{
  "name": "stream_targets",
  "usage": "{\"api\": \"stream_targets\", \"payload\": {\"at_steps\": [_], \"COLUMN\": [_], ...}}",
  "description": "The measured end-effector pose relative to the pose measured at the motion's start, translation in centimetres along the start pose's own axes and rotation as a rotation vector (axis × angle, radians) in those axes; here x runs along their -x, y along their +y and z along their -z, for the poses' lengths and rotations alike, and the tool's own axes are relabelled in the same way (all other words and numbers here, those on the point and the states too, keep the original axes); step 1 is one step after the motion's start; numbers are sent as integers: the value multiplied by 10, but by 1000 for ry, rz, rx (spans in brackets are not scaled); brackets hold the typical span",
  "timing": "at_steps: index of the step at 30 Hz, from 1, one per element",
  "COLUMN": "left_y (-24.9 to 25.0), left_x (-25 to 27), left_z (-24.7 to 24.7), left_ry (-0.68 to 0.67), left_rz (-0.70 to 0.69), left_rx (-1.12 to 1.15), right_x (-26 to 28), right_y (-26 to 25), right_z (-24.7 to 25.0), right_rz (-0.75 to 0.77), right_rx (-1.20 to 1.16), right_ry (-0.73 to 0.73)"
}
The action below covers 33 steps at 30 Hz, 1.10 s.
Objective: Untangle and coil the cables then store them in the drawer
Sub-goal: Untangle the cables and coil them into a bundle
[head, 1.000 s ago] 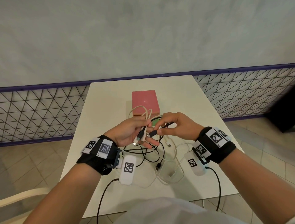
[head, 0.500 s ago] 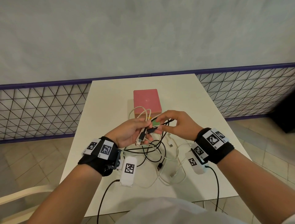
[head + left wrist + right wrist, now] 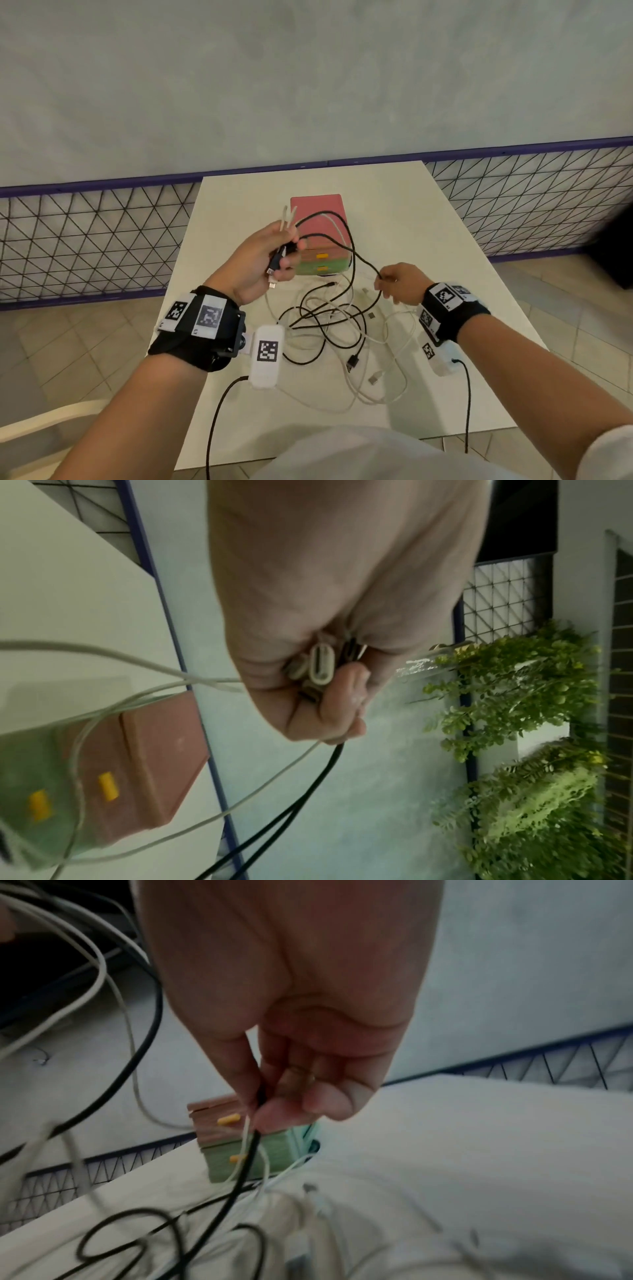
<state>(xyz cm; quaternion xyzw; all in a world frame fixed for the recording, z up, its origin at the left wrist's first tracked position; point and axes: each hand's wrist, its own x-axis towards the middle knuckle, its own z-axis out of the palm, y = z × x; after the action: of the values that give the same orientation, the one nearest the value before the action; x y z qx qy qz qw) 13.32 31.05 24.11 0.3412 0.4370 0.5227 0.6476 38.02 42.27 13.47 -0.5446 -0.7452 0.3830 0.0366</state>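
Left hand sat left of centre in the head view, raised above the table, fingers curled around a bundle of cable ends. Left wrist view showed white plugs and a dark one packed in the fist. Two white ends stuck up out of the top of the fist, dark plugs poked out the bottom.

Right hand was right of centre, lower, pinching a black cable between thumb and fingers. Right wrist view showed that black cable running down out of the pinch, with a thin white strand just beside it; could not tell if the white one was gripped too. The black cable arched from the left fist across the frame to the right hand.

Rest of the cables: a tangle of black and white loops lay on the table at lower centre, between the two wrists, several loose plugs at its lower right edge.

Drawer box stood on the table at centre, just behind the hands, pink top, pink drawer over green drawer, each with a yellow handle. Both drawers looked closed. Cables crossed in front of it.

Mesh fence and grey wall filled the upper frame.
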Motion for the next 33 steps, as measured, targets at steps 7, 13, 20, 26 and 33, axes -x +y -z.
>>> {"api": "stream_targets", "payload": {"at_steps": [7, 13, 20, 26, 33], "left_y": [35, 56, 62, 75, 62], "left_x": [8, 18, 22, 25, 19], "left_z": [17, 25, 18, 14, 19], "left_ry": [49, 20, 25, -20, 64], "left_rz": [-188, -230, -298, -362, -174], "left_rx": [134, 181, 137, 106, 30], "right_x": [-4, -27, -25, -9, -4], "right_y": [-3, -19, -17, 21, 14], "right_z": [-48, -17, 0, -25, -13], "right_rz": [-134, -113, -12, -275, -345], "right_rx": [-88, -978, -687, -131, -271], "right_ry": [-136, 187, 502, 21, 90]}}
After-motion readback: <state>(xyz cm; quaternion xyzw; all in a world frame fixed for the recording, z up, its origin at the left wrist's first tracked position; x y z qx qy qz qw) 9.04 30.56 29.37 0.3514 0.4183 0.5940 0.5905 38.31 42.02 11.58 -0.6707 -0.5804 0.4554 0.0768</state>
